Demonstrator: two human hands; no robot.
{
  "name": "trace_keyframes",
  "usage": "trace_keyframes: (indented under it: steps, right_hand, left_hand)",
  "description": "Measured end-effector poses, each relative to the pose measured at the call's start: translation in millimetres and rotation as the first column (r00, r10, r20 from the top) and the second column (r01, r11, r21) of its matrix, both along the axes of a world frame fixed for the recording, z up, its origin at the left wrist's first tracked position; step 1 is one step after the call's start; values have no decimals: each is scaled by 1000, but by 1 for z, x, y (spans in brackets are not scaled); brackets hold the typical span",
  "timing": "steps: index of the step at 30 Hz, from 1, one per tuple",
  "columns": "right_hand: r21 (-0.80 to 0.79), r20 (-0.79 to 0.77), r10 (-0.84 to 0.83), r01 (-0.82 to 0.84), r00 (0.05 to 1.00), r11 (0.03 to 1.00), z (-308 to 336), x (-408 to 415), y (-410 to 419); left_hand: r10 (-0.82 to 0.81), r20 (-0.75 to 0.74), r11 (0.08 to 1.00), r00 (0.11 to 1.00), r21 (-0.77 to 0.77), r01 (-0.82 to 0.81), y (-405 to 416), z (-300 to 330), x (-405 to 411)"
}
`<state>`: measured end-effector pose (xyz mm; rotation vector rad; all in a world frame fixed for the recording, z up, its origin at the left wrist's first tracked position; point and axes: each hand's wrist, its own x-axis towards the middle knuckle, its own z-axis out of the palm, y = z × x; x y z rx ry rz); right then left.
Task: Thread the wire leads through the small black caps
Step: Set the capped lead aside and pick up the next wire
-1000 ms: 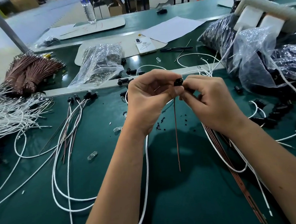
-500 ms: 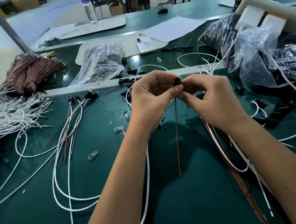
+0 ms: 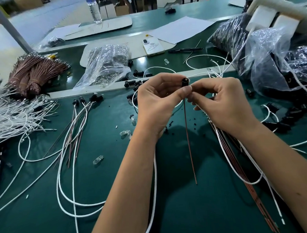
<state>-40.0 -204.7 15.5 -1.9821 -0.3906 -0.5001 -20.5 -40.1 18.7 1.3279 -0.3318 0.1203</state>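
Observation:
A small black cap [image 3: 185,81] sits between my two hands above the green table. My left hand [image 3: 159,101] pinches it from the left with thumb and fingers. My right hand [image 3: 225,102] pinches the wires just under the cap with its fingertips. A thin brown wire lead [image 3: 189,141] hangs straight down from the cap to the table. A white wire [image 3: 153,184] runs down along my left forearm. Several finished leads with black caps [image 3: 88,100] lie on the left.
Loose white wires [image 3: 10,116] and a brown wire bundle [image 3: 33,72] lie far left. A clear bag [image 3: 107,65] of small parts, a phone [image 3: 153,46] and a pen [image 3: 184,50] sit behind. Bags of black caps [image 3: 274,63] stand right. Loose caps [image 3: 136,83] are scattered near the table divider.
Both hands stay together at the cap, and the hanging brown lead shifts slightly. Nothing was let go or picked up.

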Motion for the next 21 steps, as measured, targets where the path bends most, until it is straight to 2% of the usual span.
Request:
trace_keyframes:
  steps: [7, 16, 21]
  right_hand:
    - [30, 87, -45, 43, 995, 999, -3, 3, -4]
    - [-173, 244, -44, 88, 969, 981, 2, 0, -3]
    - [-234, 298, -30, 104, 954, 967, 4, -1, -4]
  left_hand:
    - [-45, 77, 999, 996, -5, 45, 0, 1, -1]
    - [-60, 102, 998, 993, -24, 63, -1, 2, -1]
    - [-46, 110, 998, 993, -24, 49, -1, 3, -2]
